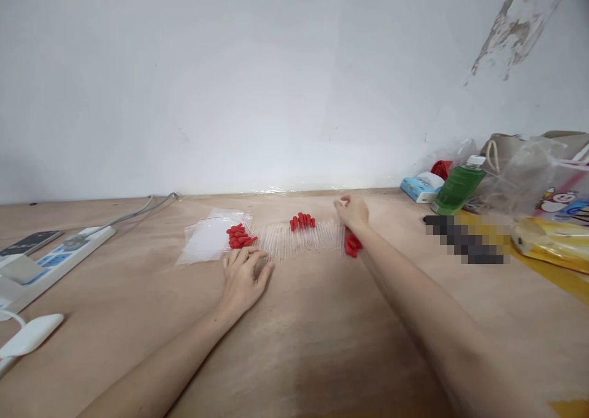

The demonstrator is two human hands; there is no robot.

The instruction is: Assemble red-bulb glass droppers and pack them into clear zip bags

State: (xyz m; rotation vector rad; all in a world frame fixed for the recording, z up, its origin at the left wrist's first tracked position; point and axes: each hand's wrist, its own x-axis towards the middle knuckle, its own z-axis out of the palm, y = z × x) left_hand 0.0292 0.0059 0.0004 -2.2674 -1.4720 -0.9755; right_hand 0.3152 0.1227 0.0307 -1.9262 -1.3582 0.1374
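Handling tubes [281, 241], rowed between the hands, seems the current step. Left hand [245, 277]: fingers loosely spread. Right hand [352, 212]: fingers curled near red caps [353, 246], grip unclear. Next likely needs delicate pinching.

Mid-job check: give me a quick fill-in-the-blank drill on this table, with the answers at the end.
1. The left hand is beside a row of thin clear rods and a pile of small ____ pieces.
2. The hand nearer the wall is the person's ____ one.
3. The green bottle has a ____ cap.
4. The power strip lies on the person's ____ side.

Missing words: red; right; white; left.
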